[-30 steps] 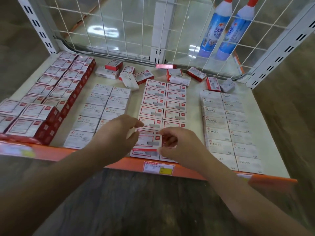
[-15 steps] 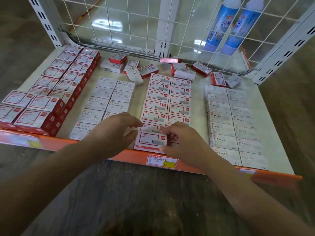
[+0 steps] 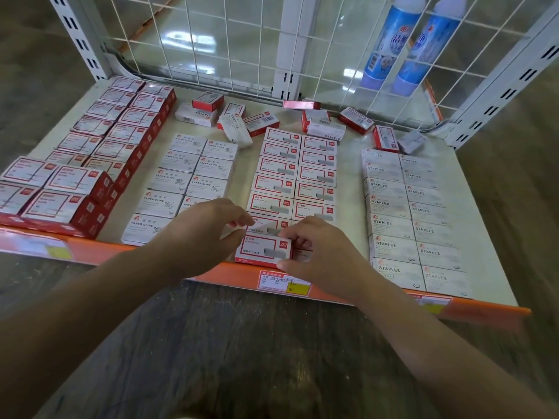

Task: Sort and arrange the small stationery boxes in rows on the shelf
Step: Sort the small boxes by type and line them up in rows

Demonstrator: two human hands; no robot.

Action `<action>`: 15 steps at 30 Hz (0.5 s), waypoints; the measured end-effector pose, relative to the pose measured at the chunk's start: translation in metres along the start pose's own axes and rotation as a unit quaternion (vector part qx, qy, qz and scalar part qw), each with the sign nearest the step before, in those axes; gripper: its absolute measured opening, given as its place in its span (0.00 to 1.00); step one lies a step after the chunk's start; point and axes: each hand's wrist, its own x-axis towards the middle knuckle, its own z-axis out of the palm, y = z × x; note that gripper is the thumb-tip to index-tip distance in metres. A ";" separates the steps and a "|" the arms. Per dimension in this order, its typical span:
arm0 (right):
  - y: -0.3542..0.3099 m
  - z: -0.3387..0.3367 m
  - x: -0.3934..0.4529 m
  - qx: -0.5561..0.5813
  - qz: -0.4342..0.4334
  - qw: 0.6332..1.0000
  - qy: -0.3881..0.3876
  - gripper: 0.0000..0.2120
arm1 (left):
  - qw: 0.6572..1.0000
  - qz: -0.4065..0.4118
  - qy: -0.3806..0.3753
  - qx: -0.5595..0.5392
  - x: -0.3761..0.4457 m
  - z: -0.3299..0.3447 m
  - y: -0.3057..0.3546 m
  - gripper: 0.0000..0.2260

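Small stationery boxes lie in double rows on the shelf (image 3: 348, 164). The centre rows hold red-framed staple boxes (image 3: 296, 173). At their front end lies one red-and-white staple box (image 3: 260, 251), by the orange shelf edge (image 3: 223, 275). My right hand (image 3: 323, 258) pinches its right end, thumb at the front and fingers at the back. My left hand (image 3: 196, 234) is at its left end, thumb and forefinger spread and touching the box ends. Part of the right column is hidden under my right hand.
Red-sided boxes (image 3: 90, 164) are stacked at the left, paper clip boxes (image 3: 187, 176) beside them, white STAPLES boxes (image 3: 408, 213) at the right. Loose boxes (image 3: 236, 122) lie jumbled along the back. A wire mesh panel (image 3: 211, 40) closes the rear; two blue bottles (image 3: 390, 43) stand behind it.
The front staple box has slid a little toward the orange shelf edge and straightened. My right hand has closed in on its right end. My left hand has barely moved.
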 end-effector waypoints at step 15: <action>0.015 -0.019 -0.005 -0.008 0.036 0.999 0.018 0.19 | 0.995 0.055 -0.030 0.072 0.001 0.008 0.006 0.20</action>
